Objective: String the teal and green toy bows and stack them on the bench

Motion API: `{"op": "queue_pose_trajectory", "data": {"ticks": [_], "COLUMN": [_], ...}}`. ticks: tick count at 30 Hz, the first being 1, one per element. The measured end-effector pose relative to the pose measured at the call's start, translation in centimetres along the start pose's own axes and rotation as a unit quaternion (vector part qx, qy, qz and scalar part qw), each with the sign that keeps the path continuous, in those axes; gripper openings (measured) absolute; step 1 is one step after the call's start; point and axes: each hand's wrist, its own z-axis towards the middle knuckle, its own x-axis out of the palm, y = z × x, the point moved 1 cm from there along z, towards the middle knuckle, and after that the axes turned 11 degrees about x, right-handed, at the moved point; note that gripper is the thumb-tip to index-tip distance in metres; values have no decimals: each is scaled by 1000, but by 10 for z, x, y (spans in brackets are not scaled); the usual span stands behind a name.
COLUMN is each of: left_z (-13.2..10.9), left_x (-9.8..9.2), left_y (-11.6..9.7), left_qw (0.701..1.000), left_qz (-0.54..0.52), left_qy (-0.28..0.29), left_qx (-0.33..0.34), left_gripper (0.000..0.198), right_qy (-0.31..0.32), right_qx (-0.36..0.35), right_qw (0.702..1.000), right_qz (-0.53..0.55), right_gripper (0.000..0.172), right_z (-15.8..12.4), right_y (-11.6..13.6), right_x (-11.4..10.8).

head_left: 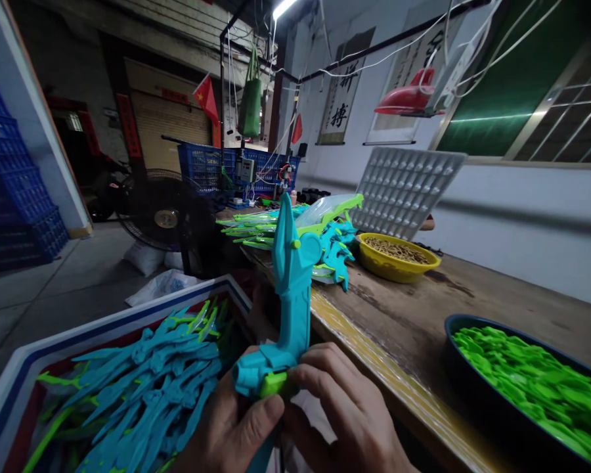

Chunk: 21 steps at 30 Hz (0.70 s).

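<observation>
Turquoise plastic, one piece [295,309], long and sword-like, pointed at the top, standing roughly upright above the person's hands, in front of the near edge of the desk. Left hand [236,424]: grip closed round the lower part of the piece, thumb laid across its front. Right hand [349,407]: fingers bent, grip narrow, forefinger at a lime-green part [274,384] set low on the piece; whether this grip clasps anything cannot be told, its underside being hidden. Desk [369,322], brown-topped, its near edge yellowish and shiny, bearing: a heap of turquoise and lime-green pieces [335,246], some with clear sections, just behind the held piece; a yellow bowl [398,270] of small tan items [396,249], too small to identify; a dark basin [452,361], right foreground, filled with bright green parts [526,381]. Grey tray [406,190], moulded in rows of pockets, tilted upright behind the bowl. White bin [103,322], blue stripe along the rim, left of the hands, with many turquoise pieces [152,368] lying in it, lime-green ones among them. Black fan [166,219], on the floor beyond the bin. Blue crates [14,177], stacked at far left. Green bag [250,98], hanging overhead.
</observation>
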Motion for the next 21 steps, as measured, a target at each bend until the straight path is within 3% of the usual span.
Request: {"op": "queue_pose_trajectory", "data": {"ticks": [3, 7, 8, 10, 12, 13, 16, 18, 21], "left_z": [2, 4, 4, 1, -2, -3, -3, -1, 3], "left_x": [3, 6, 7, 7, 6, 5, 5, 7, 9], "left_y": [2, 3, 4, 5, 4, 2, -5, -10, -12], "left_qw": [1000, 1000, 1000, 999, 999, 999, 998, 997, 995], "left_qz": [-10, -4, -13, -31, -42, -43, -49, -58, -57], "left_qy": [-25, -2, 4, 8, 6, 7, 37, 53, 36], "left_qx": [12, 23, 13, -12, -23, -23, -3, 26, 79], "left_gripper": [44, 40, 41, 44, 49, 50, 46, 41, 41], "right_qy": [8, 13, -5, -44, -29, 7, 104, 116, 114], "right_qx": [-3, 35, 61, 138, 237, 281, 345, 349, 338], "right_qw": [1000, 999, 998, 989, 956, 924, 819, 798, 807], "right_qz": [-28, -33, -25, 29, 170, 260, 447, 477, 471], "right_gripper": [23, 15, 19, 42, 65, 68, 56, 45, 34], "right_z": [-1, -9, -11, -13, -11, -9, -4, -5, -11], "right_y": [1, -5, -8, -13, -16, -16, -8, -2, 0], "right_x": [-2, -2, -2, -1, 3, 5, 11, 12, 12]}}
